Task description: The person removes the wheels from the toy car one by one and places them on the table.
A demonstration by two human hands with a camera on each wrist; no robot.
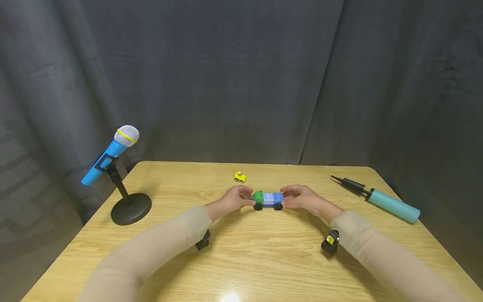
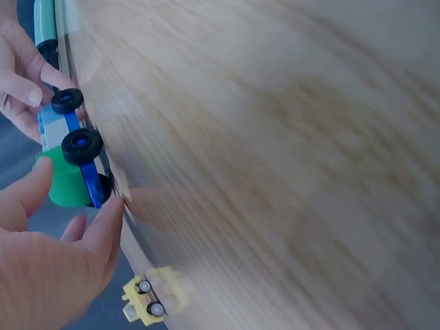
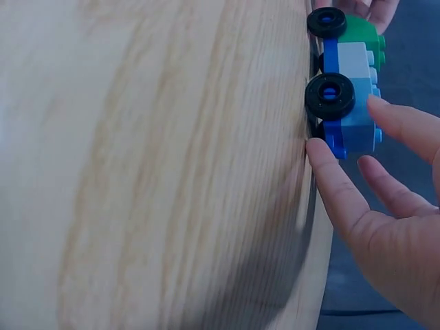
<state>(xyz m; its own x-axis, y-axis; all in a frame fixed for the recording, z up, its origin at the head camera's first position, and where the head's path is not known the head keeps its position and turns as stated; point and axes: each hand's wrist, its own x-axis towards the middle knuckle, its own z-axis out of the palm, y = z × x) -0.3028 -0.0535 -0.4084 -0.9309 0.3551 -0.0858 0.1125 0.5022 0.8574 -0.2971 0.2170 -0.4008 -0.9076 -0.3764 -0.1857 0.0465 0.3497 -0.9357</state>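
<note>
A toy car (image 1: 268, 199) built of bricks — green at one end, light blue along the top, with black wheels — stands on its wheels near the middle of the wooden table (image 1: 241, 260). The person's left hand (image 1: 235, 198) meets the green end, its thumb and fingers lightly curled about it. The right hand (image 1: 299, 197) meets the blue end, and its fingers (image 3: 337, 182) lie almost straight against the brick there; a real grip cannot be made out, only touching fingertips.

Just beyond the left hand, a small yellow toy truck (image 1: 240, 177) sits on the table, apart from the car. At the table's left edge a blue microphone (image 1: 110, 154) leans in its black stand (image 1: 130, 206). Well off to the right lies a teal hand pump (image 1: 380, 199) with a black nozzle — near the table's far right corner.
</note>
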